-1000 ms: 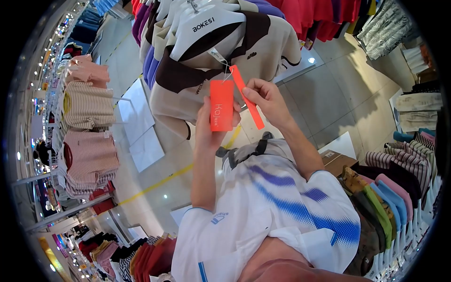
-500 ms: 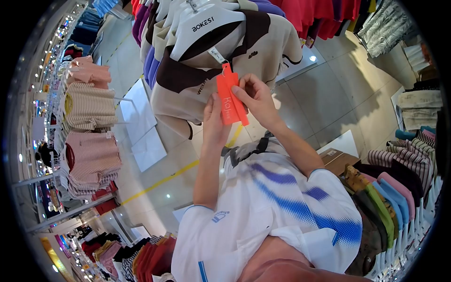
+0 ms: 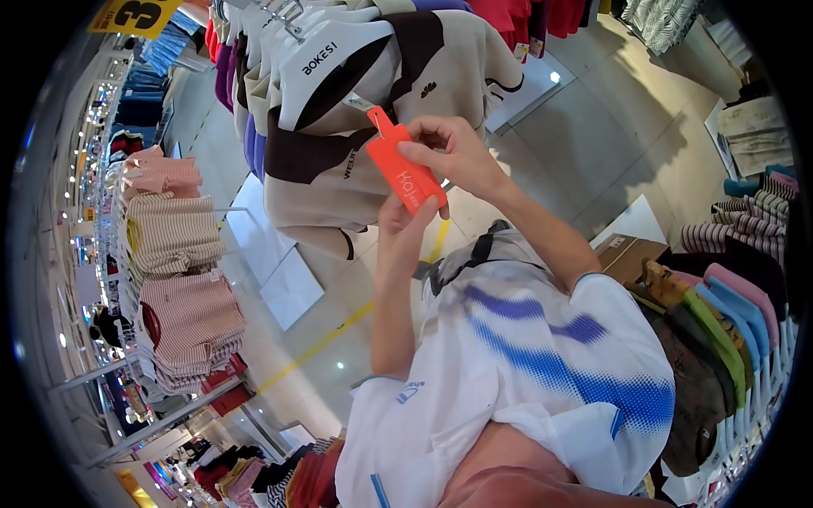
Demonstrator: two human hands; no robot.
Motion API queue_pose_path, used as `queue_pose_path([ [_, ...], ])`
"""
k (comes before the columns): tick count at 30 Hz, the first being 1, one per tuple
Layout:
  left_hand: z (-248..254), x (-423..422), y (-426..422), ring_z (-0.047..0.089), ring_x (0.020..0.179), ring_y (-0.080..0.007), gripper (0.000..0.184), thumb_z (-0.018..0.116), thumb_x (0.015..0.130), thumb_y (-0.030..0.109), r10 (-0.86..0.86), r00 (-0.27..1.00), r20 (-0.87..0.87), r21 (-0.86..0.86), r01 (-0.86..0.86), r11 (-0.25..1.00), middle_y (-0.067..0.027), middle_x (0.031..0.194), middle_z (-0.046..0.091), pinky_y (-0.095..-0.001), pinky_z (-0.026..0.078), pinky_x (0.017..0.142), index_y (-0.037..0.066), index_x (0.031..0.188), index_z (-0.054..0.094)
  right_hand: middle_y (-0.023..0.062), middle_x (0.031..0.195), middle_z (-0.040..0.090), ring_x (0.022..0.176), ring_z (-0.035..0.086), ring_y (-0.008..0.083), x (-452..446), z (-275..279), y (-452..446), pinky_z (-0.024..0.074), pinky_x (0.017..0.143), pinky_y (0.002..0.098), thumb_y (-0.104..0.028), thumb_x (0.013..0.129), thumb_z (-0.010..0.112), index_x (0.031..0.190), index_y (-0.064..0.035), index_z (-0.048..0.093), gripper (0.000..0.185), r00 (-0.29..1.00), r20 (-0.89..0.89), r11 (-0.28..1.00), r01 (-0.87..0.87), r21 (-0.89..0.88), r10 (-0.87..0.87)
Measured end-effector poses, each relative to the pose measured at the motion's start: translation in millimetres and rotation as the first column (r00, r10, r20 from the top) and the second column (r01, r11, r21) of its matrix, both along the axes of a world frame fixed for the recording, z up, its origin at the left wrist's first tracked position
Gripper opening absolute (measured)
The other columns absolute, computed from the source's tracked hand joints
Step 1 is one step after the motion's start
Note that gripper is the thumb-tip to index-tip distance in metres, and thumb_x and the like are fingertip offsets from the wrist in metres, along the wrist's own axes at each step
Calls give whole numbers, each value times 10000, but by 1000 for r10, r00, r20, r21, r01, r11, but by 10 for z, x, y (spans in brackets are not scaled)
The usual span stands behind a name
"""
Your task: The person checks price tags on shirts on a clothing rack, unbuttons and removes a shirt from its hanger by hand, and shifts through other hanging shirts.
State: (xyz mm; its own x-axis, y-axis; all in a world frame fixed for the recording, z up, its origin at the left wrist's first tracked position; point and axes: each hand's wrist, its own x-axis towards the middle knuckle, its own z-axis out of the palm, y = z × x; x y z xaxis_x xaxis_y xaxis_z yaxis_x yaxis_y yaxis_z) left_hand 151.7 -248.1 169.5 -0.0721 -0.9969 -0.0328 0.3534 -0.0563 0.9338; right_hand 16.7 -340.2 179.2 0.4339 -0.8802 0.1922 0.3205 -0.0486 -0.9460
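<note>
Both my hands hold an orange-red hang tag (image 3: 405, 172) with white lettering on its front. My left hand (image 3: 402, 229) pinches its lower end, thumb on top. At the upper right edge, my right hand (image 3: 453, 152) grips it between thumb and fingers. The tag hangs from the neck of a beige polo shirt (image 3: 326, 207) with dark brown shoulder panels. That shirt is on a white hanger (image 3: 324, 57) marked BOKESI, at the front of a row of hung garments. A small white neck label (image 3: 359, 102) shows inside the collar.
Striped shirts (image 3: 190, 317) hang in a column on the left. More garments (image 3: 720, 322) hang on white hangers at right, near a brown cardboard box (image 3: 627, 258). White panels (image 3: 288, 284) and a yellow line (image 3: 326, 340) lie on the tiled floor. A yellow sign (image 3: 135, 17) is top left.
The tag has tilted, and its pieces, fanned apart before, are now stacked together. My left thumb has come onto its lower front. The view has shifted, bringing the yellow sign in.
</note>
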Motion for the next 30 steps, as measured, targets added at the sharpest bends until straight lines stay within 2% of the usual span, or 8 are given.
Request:
queue_pose_path([
  [16, -119, 84, 87, 574, 819, -141, 113, 600, 930, -1, 46, 964, 263, -78, -26, 997, -56, 1011, 638, -284, 452, 748, 9, 1040, 621, -36, 833, 632, 754, 561, 24, -44, -65, -41, 442, 684, 204, -222, 919, 692, 926, -52, 654, 175, 947, 188, 951, -284, 119, 260],
  [18, -133, 106, 30, 615, 849, -225, 98, 602, 897, -10, 235, 720, 653, -350, 11, 937, -98, 1023, 641, -330, 481, 734, 3, 993, 618, -28, 853, 631, 765, 571, 33, -72, -60, -70, 440, 688, 209, -227, 917, 697, 914, -55, 651, 178, 930, 223, 935, -326, 137, 291],
  [19, -85, 106, 19, 615, 849, -225, 98, 602, 897, -10, 246, 720, 648, -354, -1, 935, -98, 1023, 641, -330, 481, 734, 3, 993, 618, -20, 874, 630, 777, 580, 42, -89, -54, -90, 439, 693, 213, -231, 915, 701, 902, -58, 648, 182, 913, 259, 919, -363, 156, 316],
  [21, 70, 94, -13, 617, 847, -268, 78, 621, 846, 19, 418, 303, 856, -469, 115, 876, -122, 960, 612, -373, 492, 694, 17, 923, 614, -14, 878, 617, 785, 567, 60, -95, -281, -195, 437, 695, 226, -234, 911, 706, 889, -60, 643, 186, 894, 264, 897, -411, 162, 362],
  [22, 119, 94, -8, 617, 847, -268, 78, 621, 846, 19, 427, 306, 851, -475, 100, 874, -122, 960, 612, -373, 492, 694, 17, 923, 614, -7, 881, 604, 792, 554, 78, -71, -390, -237, 435, 698, 239, -236, 907, 711, 876, -62, 637, 192, 877, 275, 877, -447, 174, 393],
  [24, 193, 96, 21, 602, 785, -277, 170, 642, 778, 0, 555, -48, 830, -512, 329, 794, -102, 976, 594, -361, 490, 674, 5, 948, 637, 2, 898, 608, 840, 556, 100, -12, -548, -292, 442, 761, 254, -219, 910, 706, 910, -60, 650, 169, 783, 395, 834, -547, 70, 480],
  [28, 306, 161, 65, 601, 757, -243, 170, 650, 741, 45, 549, -221, 806, -447, 381, 809, -93, 968, 597, -385, 488, 650, 14, 908, 634, 44, 926, 595, 952, 553, 196, 200, -802, -365, 461, 849, 318, -192, 892, 713, 956, -63, 664, 153, 537, 622, 760, -633, -150, 570],
  [30, 298, 202, 28, 560, 734, -215, 151, 664, 694, 63, 687, -268, 675, -568, 405, 716, -66, 855, 551, -345, 456, 598, 19, 830, 616, 75, 945, 597, 992, 550, 243, 265, -880, -418, 471, 883, 368, -180, 873, 725, 961, -59, 662, 162, 496, 653, 745, -648, -160, 572],
])
